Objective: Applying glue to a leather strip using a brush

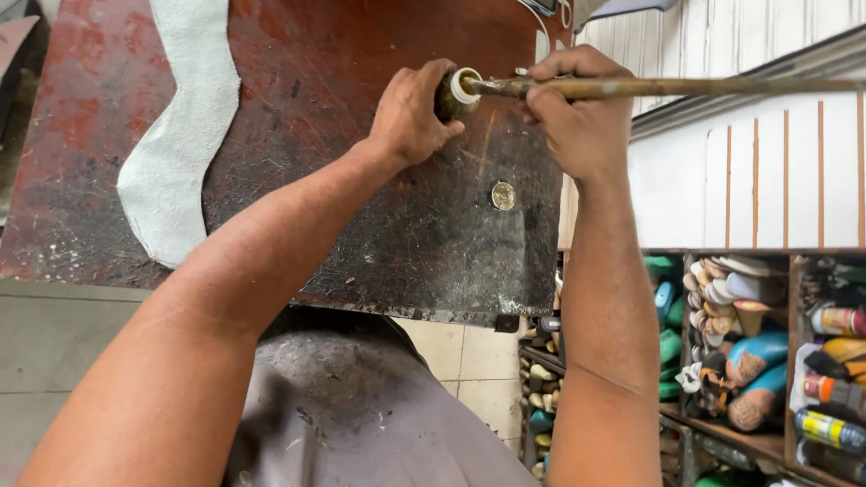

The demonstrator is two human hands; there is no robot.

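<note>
Small dark bottle [454,97], white neck, tipped on side, mouth facing right, gripped in left hand [410,115] above desk [361,207] far edge. Long thin wooden stick [686,87], horizontal, tip at bottle mouth, held by right hand [582,113].

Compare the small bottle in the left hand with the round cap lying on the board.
The bottle is gripped by the left hand, its mouth open with a stick in it; the cap lies loose and untouched on the board. The bottle is taller, the cap flat. Both look brassy.

arms: bare, no sleeves | wrists: no watch | lap: grey cloth [361,406]
</note>
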